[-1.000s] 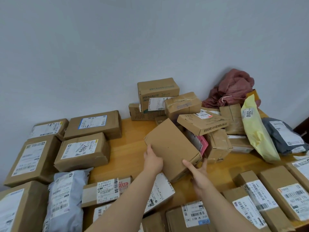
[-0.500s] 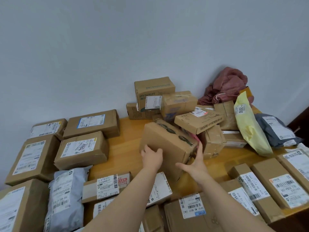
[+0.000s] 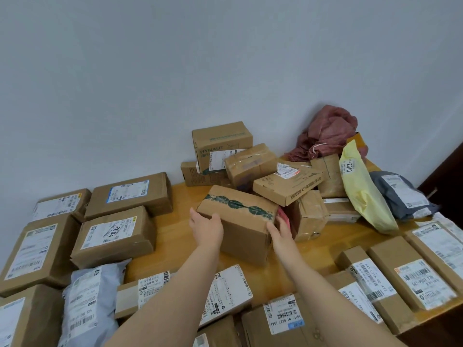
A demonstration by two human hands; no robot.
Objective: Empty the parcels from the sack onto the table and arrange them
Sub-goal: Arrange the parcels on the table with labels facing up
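Left hand and right hand grip the green-taped box.

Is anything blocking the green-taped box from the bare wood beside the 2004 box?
Nothing visible. Left hand and right hand hold the green-taped box; bare table lies between it and the 2004 box.
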